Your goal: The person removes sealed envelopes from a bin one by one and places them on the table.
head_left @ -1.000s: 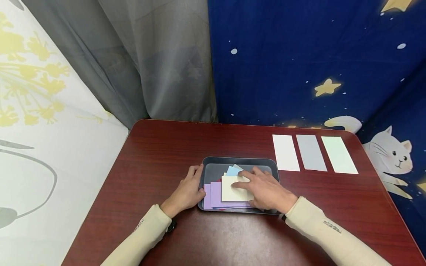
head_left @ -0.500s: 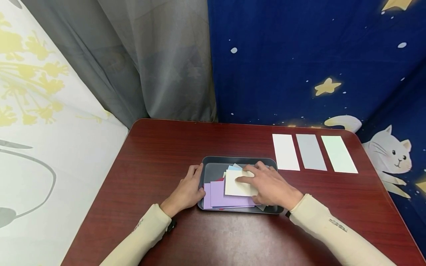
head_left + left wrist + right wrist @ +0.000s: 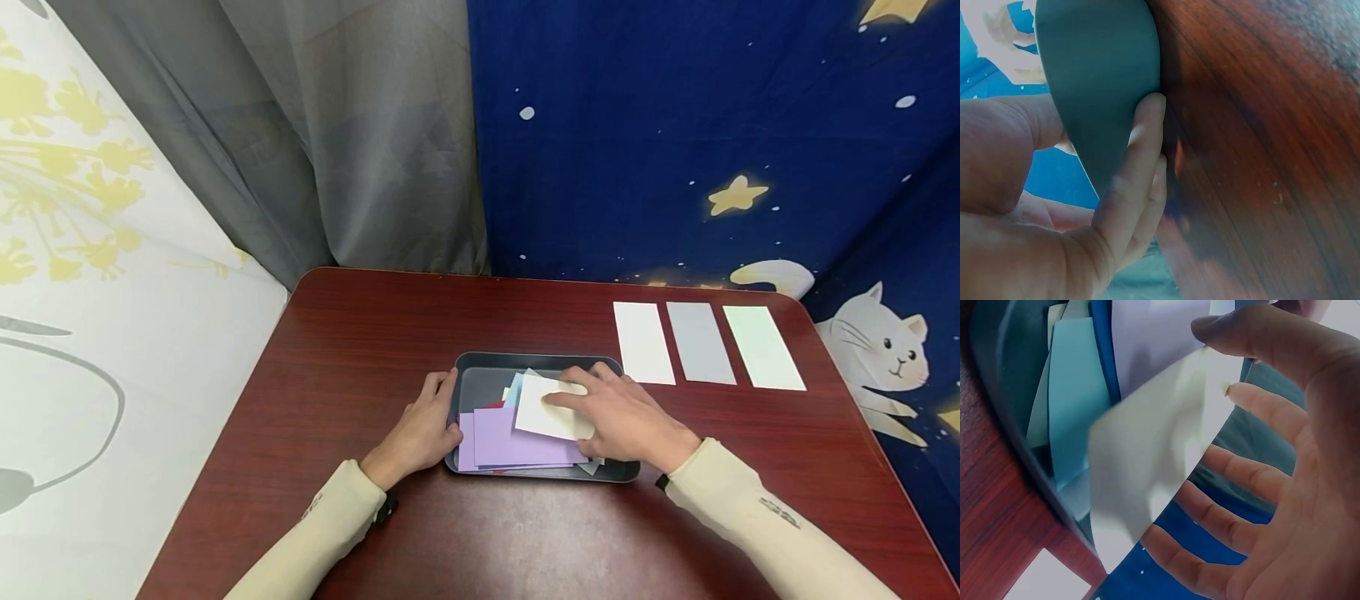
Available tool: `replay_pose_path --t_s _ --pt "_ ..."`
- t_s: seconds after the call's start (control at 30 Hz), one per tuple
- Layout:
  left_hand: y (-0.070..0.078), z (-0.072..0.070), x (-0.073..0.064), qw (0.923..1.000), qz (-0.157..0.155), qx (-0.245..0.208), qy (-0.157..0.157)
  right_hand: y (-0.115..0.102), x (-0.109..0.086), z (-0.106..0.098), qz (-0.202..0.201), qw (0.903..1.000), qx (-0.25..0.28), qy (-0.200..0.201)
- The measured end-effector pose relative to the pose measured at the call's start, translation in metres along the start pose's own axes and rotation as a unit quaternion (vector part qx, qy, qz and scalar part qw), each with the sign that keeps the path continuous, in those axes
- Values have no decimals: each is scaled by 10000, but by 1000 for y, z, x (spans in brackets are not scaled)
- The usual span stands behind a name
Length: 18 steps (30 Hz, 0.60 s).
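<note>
Okay, so the right hand (image 3: 626, 421) has the cream card (image 3: 543, 408) pinched near one edge, thumb on one side and fingertips on the other, with the card hanging tilted over the purple cards (image 3: 495, 437) in the tray (image 3: 480, 386). The left hand (image 3: 420, 433) has the tray's end wall gripped between thumb and fingers, so I doubt the tray itself is the weak spot, unless that hold slackens and a tug drags it along the table (image 3: 390, 325).

My worry is the pinch. It's all at one edge, so the loose far end could sag or snag on the blue card (image 3: 1075, 381) lying underneath and pull that out too. Squeeze too hard and I'd expect a crease; too lightly and it probably slips back onto the pile.
</note>
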<state>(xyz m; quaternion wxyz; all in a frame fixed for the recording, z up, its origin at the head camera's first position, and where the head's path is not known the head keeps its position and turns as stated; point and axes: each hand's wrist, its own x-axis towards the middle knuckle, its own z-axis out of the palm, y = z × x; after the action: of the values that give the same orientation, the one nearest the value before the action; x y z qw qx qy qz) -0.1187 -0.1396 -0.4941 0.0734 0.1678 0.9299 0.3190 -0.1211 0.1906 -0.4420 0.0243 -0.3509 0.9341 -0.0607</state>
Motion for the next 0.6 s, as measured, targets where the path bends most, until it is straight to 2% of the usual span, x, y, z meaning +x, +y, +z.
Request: replay_pose_path --t_s 0.03,0.2,0.6 --pt "4 -2 0 9999 -129 -6 -59 1 -1 0 5 10000 -7 20" --pt "5 -2 1 9995 -261 35 -146 4 -5 -1 4 9999 -19 156" --pt "6 -2 1 9995 -287 23 -152 10 -12 -1 400 9991 -16 154"
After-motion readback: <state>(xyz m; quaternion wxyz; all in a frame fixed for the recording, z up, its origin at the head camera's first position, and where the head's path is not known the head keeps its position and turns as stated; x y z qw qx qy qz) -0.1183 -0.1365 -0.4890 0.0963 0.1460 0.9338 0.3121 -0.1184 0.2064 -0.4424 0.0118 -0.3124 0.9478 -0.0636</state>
